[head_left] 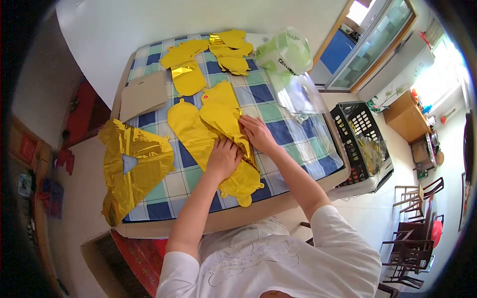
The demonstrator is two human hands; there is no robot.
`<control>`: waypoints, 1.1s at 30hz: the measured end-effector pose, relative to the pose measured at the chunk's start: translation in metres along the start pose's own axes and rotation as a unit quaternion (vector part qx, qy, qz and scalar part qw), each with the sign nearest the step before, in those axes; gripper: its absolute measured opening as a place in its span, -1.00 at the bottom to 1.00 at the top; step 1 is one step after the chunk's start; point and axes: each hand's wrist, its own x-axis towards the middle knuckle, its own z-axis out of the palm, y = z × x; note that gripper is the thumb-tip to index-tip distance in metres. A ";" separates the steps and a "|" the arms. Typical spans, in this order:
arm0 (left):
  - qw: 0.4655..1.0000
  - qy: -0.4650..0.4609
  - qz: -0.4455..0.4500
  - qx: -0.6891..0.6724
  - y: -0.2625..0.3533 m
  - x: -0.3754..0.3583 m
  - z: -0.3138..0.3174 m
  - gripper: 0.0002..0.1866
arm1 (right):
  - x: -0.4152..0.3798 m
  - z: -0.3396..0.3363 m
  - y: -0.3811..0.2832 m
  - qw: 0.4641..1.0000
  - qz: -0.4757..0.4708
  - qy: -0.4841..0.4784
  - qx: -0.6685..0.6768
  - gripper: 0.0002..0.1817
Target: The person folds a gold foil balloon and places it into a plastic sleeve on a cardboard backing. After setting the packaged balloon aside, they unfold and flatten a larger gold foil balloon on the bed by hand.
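A gold foil balloon (191,124), flat and partly folded over itself, lies in front of me on the checked cloth. My left hand (224,158) rests on its creased middle with the fingers stretched out. Close by, my right hand (257,134) presses on the folded right edge, its fingers extended; the thumb is hard to see. Another gold foil balloon, shaped like an A (149,171), hangs over the near left edge. Farther back lie a gold foil balloon (186,64) and another folded gold one (233,52).
The table's checked cloth (298,154) has a padded beige rim. Brown cardboard (144,95) lies at left. At back right are a green-and-white plastic bag (285,52) and clear plastic sleeves (300,94). A black crate (360,139) stands beside the right edge.
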 end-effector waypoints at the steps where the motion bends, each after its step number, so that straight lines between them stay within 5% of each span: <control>1: 1.000 -0.011 -0.004 0.000 0.000 0.000 0.000 -0.58 | 0.000 -0.001 0.000 1.000 -0.006 -0.006 -0.008 -0.64; 9: 1.000 0.002 -0.005 -0.008 -0.001 -0.001 0.003 -0.57 | 0.006 0.005 0.008 0.998 0.035 0.060 -0.004 -0.60; 23: 1.000 0.009 0.002 -0.017 0.001 -0.001 -0.001 -0.57 | 0.005 0.009 0.007 0.997 -0.009 -0.009 -0.080 -0.56; 33: 0.979 0.159 -0.028 -0.127 0.001 0.004 -0.017 -0.76 | 0.006 0.008 0.004 0.997 -0.018 0.007 -0.080 -0.62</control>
